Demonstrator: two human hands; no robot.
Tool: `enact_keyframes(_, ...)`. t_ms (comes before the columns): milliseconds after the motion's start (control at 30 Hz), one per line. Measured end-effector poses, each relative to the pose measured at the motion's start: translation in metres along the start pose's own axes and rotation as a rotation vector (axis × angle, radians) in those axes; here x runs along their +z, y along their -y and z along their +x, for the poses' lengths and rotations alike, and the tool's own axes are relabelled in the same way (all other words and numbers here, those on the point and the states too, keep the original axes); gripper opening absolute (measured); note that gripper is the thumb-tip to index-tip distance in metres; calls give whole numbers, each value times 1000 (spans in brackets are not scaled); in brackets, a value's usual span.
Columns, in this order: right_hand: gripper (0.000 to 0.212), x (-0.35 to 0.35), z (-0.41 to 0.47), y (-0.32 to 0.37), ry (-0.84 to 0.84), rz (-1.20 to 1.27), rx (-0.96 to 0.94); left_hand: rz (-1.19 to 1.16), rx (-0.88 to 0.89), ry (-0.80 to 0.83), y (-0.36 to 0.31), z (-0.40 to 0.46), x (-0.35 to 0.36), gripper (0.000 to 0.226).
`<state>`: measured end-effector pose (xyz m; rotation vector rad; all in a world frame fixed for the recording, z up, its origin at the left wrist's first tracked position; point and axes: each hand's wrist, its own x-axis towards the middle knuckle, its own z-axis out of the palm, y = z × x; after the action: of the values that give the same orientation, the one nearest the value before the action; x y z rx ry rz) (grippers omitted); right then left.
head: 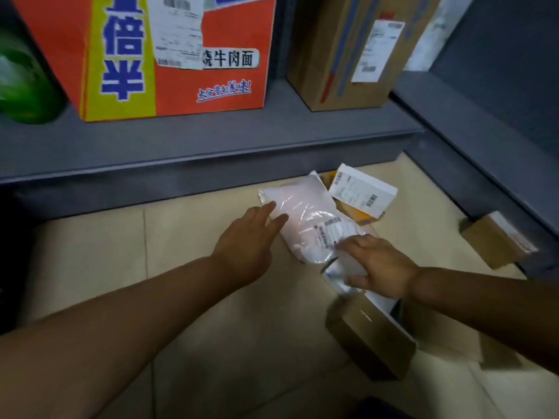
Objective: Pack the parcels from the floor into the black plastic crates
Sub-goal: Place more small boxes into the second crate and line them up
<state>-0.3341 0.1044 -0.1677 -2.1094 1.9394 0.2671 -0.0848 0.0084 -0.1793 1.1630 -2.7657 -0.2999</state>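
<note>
A pale pink plastic mailer bag (302, 210) with a barcode label lies on the tiled floor in front of the shelf. My left hand (248, 240) reaches to its left edge with straight fingers touching the bag. My right hand (378, 267) lies flat on a small white parcel (335, 275) at the bag's near end, fingers spread. Under that parcel sits a brown cardboard box (369, 337). Behind the bag lies a yellow-brown box with a white label (361, 192). No black crate is in view.
A grey shelf (181, 140) runs across above the floor, carrying a large orange-and-yellow carton (169, 55), a brown box (348, 52) and a green object (24, 86). Another small brown box (496, 243) sits at the right by a second grey shelf unit.
</note>
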Motion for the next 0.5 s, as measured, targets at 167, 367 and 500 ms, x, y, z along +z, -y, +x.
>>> enact_keyframes(167, 104, 29, -38, 8, 249, -1, 114, -43, 0, 80, -17, -2, 14, 71)
enact_keyframes(367, 106, 31, -45, 28, 214, 46, 208, -129, 43, 178, -24, -4, 12, 72)
enact_keyframes(500, 101, 4, -19, 54, -131, 199, 118, -405, 6, 301, -29, -5, -15, 70)
